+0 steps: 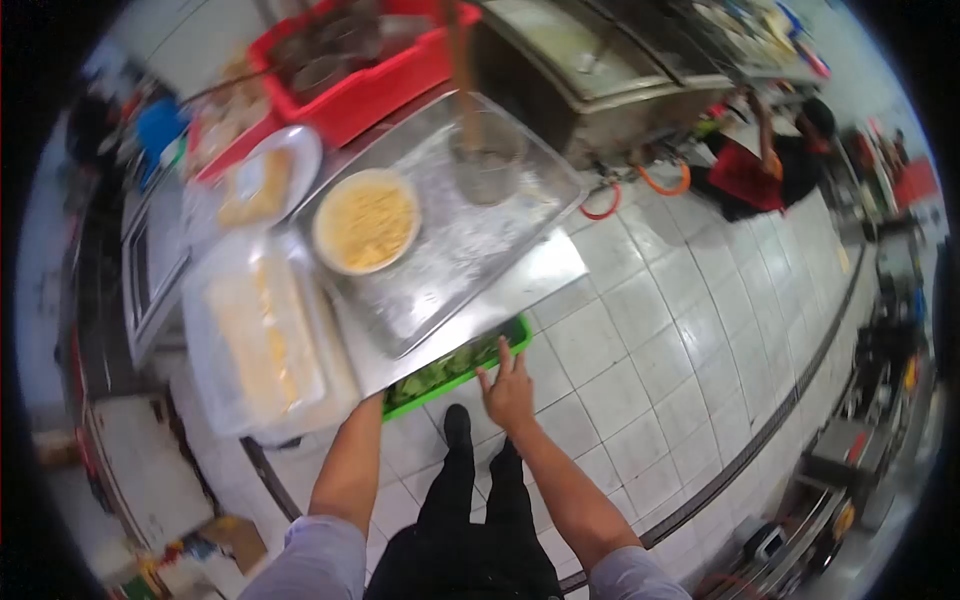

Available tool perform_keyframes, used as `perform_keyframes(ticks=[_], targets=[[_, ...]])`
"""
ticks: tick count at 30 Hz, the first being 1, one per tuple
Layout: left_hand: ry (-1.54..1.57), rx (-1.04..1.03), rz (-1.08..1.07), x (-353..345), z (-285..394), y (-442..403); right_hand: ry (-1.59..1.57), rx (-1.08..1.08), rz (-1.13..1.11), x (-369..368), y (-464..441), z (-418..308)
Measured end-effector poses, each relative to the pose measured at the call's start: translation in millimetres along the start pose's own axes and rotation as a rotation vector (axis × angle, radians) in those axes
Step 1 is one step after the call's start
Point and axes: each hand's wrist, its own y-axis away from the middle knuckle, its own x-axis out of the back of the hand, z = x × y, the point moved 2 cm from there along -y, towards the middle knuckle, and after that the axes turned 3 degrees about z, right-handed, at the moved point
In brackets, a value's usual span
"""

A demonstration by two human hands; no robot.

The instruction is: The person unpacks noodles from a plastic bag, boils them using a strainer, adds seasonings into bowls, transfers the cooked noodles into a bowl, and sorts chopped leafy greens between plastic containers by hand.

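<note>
A green crate with leafy greens inside is partly hidden beneath the metal table's edge. My right hand is at the crate's near right rim, fingers stretched apart over it; whether they press on the rim I cannot tell. My left forearm reaches toward the crate's left end, but the left hand itself is hidden behind the table edge and the plastic container. Above the crate, a metal tray dusted with white powder holds a tub of yellow crumbly food and a clear container with a wooden-handled tool.
A plastic container with pale blocks stands on the table's left, near a plate with a wrapped yellowish item. Behind is a red crate. Another person is low by the far equipment. Tiled floor stretches right.
</note>
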Motion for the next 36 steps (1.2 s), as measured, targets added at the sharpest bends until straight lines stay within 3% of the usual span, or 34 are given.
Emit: perform_keyframes(ticks=[2,5,6,9,13,15,19,22,23,26,28,32,35,36], targets=[[0.023,0.006,0.010,-3.0,6.2,9.7,0.150,-0.004,0.072,4.8,2.9,-12.4],[0.042,0.013,0.016,-1.1,3.5,17.6,0.055,-0.057,0.173,18.7,20.8,-50.3],[0.047,0.016,0.012,1.3,8.4,18.9,0.086,0.032,0.234,32.6,32.1,-73.5],[0.071,0.009,0.001,5.0,11.4,17.7,-0.237,0.225,0.003,7.2,48.3,-91.5],[0.122,-0.015,0.010,7.4,22.4,17.5,-0.883,-0.112,-0.274,-74.8,42.7,-106.4],[0.169,-0.040,0.055,5.1,24.9,28.6,-0.967,-0.184,-0.363,-81.6,21.3,-111.4],[0.341,-0.119,0.233,-5.2,32.2,89.2,-1.511,-0.305,-0.378,-113.0,-18.9,-119.5],[0.519,-0.107,0.417,-4.0,55.5,113.6,-1.254,-0.295,-0.435,-166.8,-41.9,-80.7],[0.469,-0.053,0.389,-4.2,53.8,112.4,-1.162,-0.264,-0.441,-168.4,-40.6,-75.2],[0.372,0.035,0.355,-8.3,54.6,107.9,-1.579,-0.546,-0.332,-130.3,-17.3,-109.2],[0.358,0.001,0.383,-5.2,67.7,113.8,-1.569,-0.597,-0.331,-136.7,-7.9,-97.8],[0.407,0.075,0.211,10.2,89.7,116.9,-1.712,-0.611,-0.320,-116.1,15.5,-107.9],[0.398,0.081,0.155,11.1,91.9,104.2,-1.562,-0.713,-0.276,-86.8,35.6,-137.2],[0.389,0.075,0.146,9.7,92.9,100.3,-1.482,-0.627,-0.260,-86.6,30.8,-135.9]])
